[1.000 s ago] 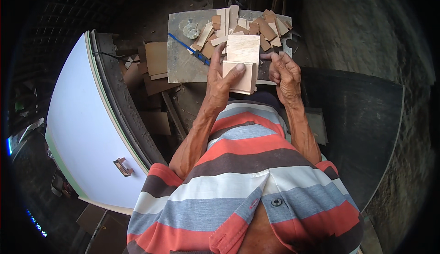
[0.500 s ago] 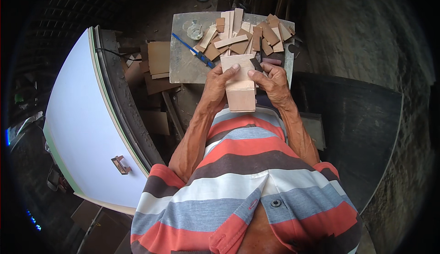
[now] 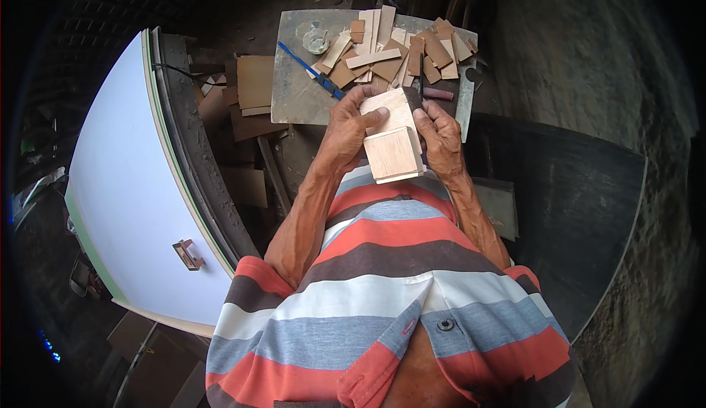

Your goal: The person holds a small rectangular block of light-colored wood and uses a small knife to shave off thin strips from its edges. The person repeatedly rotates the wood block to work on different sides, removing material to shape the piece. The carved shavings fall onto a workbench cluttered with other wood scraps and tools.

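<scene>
Above my lap I hold a small pale wooden piece (image 3: 394,153), box-like, with a raised block at its near end. My left hand (image 3: 350,130) grips its left side, thumb laid on the top face. At its right edge, my right hand (image 3: 440,140) is closed around a dark, flat piece (image 3: 413,97) that looks like sandpaper, pressed against the wood. The right fingertips are partly hidden behind the wood.
Beyond my hands a low grey table (image 3: 294,99) carries a heap of thin wood offcuts (image 3: 375,58), a blue cutter knife (image 3: 312,71) and a clear round dish (image 3: 316,41). A large white panel (image 3: 140,187) stands at left, a dark board (image 3: 566,209) at right.
The wooden piece has turned and tilted, its near end swinging right and its side edge coming into sight. My right thumb has slid off the top face to the right edge.
</scene>
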The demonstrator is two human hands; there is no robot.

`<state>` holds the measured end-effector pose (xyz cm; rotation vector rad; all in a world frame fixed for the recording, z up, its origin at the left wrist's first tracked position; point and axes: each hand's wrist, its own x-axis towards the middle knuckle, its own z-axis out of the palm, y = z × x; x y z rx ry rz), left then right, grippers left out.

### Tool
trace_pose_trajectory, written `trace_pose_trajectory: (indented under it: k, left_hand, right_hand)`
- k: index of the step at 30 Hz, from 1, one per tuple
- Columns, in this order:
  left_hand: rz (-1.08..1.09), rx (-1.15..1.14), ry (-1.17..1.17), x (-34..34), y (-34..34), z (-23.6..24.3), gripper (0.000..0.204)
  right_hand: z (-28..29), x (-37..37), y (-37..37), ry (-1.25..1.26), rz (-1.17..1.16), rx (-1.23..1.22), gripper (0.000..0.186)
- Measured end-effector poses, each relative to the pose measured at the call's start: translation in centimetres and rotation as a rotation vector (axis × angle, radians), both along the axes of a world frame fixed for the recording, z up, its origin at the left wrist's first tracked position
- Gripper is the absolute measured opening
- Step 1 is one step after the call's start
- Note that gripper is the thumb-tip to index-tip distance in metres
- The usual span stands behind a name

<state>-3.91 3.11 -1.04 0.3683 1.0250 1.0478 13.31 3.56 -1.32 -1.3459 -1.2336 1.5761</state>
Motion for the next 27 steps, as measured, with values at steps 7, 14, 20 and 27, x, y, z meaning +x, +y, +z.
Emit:
trace_pose_trajectory:
  k: [7, 14, 20, 27]
  left_hand:
    - [-0.064, -0.164, -0.161, -1.2, -0.2, 1.7, 0.028]
    - [-0.072, -0.194, -0.265, -1.6, -1.5, 1.8, 0.027]
    - [-0.063, -0.205, -0.341, -1.2, -2.7, 0.2, 0.027]
    - [-0.048, -0.266, -0.368, -1.1, -3.4, 0.1, 0.022]
  right_hand:
    - [2.2, -0.6, -1.3, 0.01, -0.029, -0.093, 0.021]
    - [2.8, 1.3, -0.9, -0.212, 0.22, 0.155, 0.033]
    - [2.6, 0.8, -0.8, -0.407, 0.351, 0.483, 0.029]
    - [0.9, 1.1, -1.6, -0.588, 0.419, 0.713, 0.025]
